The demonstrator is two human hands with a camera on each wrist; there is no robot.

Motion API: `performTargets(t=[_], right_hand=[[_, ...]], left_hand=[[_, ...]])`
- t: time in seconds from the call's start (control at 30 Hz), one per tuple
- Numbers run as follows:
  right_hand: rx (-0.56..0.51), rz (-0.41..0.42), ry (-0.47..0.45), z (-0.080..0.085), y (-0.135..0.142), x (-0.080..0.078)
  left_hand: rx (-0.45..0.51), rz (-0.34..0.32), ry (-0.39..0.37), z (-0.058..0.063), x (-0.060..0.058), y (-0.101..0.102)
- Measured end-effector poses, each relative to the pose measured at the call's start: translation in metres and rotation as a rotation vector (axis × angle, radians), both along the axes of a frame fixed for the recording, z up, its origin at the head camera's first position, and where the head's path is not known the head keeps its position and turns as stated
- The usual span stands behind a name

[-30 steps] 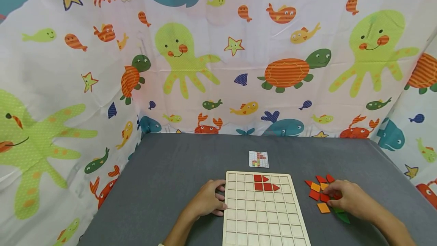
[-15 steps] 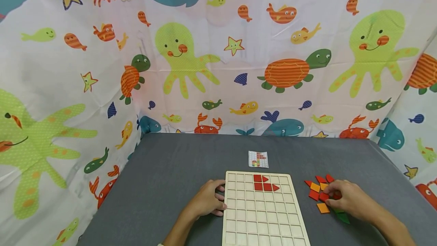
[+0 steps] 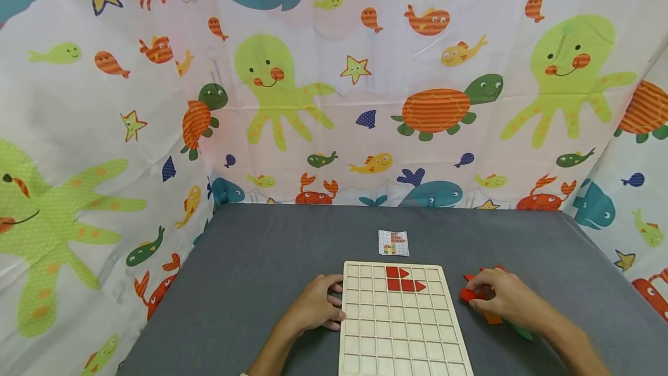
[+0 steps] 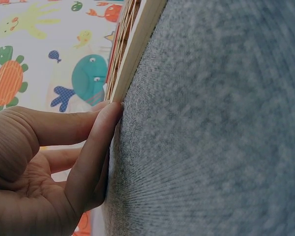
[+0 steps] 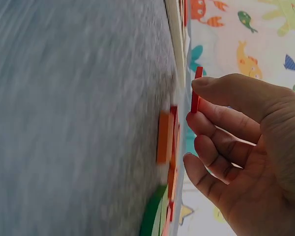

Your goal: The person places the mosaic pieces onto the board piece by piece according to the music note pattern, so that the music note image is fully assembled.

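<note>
A pale wooden grid board (image 3: 383,330) lies on the grey table, with red square and triangular tiles (image 3: 394,285) set in its upper cells. Along its left edge rests my left hand (image 3: 315,304); in the left wrist view, the thumb and finger tips touch the board's side (image 4: 122,83). My right hand (image 3: 508,297) pinches a thin red tile (image 5: 197,88) between thumb and forefinger, raised over the loose pieces right of the board. Those pieces, including an orange tile (image 5: 164,137) and a green curved one (image 5: 153,211), are partly hidden under the hand.
Beyond the board lies a small printed card (image 3: 394,243) with a coloured grid pattern. A fabric curtain (image 3: 323,132) with sea animals stands behind the table (image 3: 282,248) and along both sides.
My right hand has lifted a red tile from the pile and shifted left toward the board. The left hand stays at the board's edge. The head view has turned very slightly.
</note>
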State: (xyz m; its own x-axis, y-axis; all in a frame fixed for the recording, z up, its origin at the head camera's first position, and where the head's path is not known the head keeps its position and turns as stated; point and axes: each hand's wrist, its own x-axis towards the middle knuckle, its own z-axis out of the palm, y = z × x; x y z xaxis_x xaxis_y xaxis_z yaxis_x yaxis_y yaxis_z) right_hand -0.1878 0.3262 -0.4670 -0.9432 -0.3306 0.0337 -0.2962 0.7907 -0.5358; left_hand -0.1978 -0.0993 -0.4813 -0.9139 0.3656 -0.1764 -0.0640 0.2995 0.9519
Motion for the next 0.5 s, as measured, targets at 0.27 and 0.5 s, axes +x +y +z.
performTargets(t=[0.27,0.5], right_hand=[[-0.058,0.066,0.029,0.000,-0.028,-0.005],[-0.067,0.095,-0.017,0.003,-0.051,-0.009]], left_hand=[[0.005,0.003,-0.005,0.001,0.001,0.000],[-0.006,0.002,-0.007,0.002,0.001,0.000]])
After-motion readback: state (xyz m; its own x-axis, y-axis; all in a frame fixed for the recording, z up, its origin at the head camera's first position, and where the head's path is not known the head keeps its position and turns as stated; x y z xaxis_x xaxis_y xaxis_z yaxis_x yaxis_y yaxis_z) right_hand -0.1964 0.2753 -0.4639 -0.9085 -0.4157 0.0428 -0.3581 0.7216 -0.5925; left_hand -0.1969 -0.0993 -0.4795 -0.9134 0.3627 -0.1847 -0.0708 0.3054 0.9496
